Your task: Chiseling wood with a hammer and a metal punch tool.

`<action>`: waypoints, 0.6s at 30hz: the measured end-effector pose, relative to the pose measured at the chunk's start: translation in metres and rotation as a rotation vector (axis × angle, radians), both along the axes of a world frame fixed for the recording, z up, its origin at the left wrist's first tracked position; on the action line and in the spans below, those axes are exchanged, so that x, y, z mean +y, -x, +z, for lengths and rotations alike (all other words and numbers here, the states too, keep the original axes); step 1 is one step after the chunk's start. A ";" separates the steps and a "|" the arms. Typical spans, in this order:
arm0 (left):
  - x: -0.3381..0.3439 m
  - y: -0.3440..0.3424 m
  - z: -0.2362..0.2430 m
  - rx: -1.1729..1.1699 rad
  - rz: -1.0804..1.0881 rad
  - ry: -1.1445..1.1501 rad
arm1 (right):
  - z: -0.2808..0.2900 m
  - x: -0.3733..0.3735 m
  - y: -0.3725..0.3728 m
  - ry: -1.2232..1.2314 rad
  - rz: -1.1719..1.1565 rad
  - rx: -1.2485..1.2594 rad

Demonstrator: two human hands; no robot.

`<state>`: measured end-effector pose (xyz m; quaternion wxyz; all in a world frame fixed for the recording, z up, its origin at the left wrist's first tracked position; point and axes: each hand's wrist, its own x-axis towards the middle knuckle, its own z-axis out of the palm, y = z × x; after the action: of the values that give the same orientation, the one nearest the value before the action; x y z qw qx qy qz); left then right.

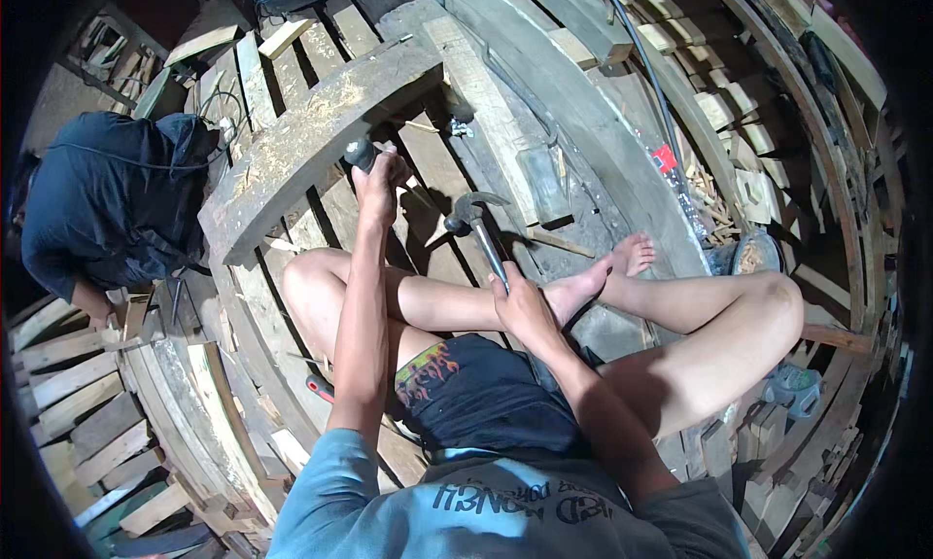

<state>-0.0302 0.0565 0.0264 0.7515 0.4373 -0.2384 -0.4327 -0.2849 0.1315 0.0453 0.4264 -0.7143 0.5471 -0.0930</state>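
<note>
While the left hand (377, 180) is closed around a dark-handled tool (360, 154), apparently a chisel, set against the lower edge of a curved grey timber (311, 141), the right hand (522, 306) is wrapped tight on the shaft of a claw hammer (476, 219), head raised beside the tool, seemingly poised to strike. Crossed bare legs brace the seated worker on the slatted planking (292, 296). Open room lies between timber and knees; gaps between slats threaten small parts. Another person in a dark jacket (107, 199) crouches well apart, left.

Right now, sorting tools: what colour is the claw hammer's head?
Dark grey metal claw hammer head, head view.
</note>
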 end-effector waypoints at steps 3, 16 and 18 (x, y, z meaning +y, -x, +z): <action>0.003 -0.010 0.006 0.247 0.142 0.162 | -0.002 0.001 -0.001 -0.005 -0.023 0.003; 0.014 -0.001 -0.005 -0.052 -0.044 0.016 | -0.003 -0.001 0.000 -0.021 -0.025 -0.022; 0.011 0.003 -0.004 -0.034 -0.030 -0.006 | -0.005 -0.002 0.000 -0.005 -0.040 0.015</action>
<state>-0.0335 0.0677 0.0221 0.7393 0.4431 -0.2567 -0.4372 -0.2851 0.1294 0.0401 0.4220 -0.7029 0.5646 -0.0950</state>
